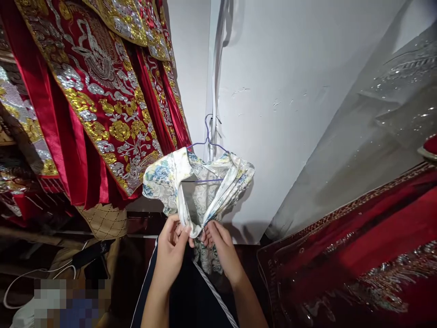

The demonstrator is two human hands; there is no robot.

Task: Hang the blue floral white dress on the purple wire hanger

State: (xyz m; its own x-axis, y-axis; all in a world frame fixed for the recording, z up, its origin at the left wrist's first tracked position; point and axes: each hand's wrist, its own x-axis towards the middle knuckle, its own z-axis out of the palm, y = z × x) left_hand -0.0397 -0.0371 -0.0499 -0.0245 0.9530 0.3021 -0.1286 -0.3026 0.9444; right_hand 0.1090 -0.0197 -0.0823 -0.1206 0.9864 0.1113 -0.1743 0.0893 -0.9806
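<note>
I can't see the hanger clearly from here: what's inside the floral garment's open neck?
Inside the floral garment, a purple wire hanger shows its bar and hook. Its ends are covered by cloth. Both hands, left hand and right hand, pinch the front.

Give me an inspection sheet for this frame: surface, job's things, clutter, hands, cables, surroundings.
Surface: white wall behind the work; no table seen.
Job's things: floral garment on a purple wire hanger, hung at the wall.
Clutter: quilted tan fabric and dark items at lower left; one patch is blurred out.
Hands: left hand and right hand both pinch the garment's lower front edge, grip closed on cloth.
Cables: white cable looping at lower left.
Surroundings: red robes with gold and silver embroidery hanging at left; red embroidered cloth at right; sheer silvery fabric at upper right.
</note>
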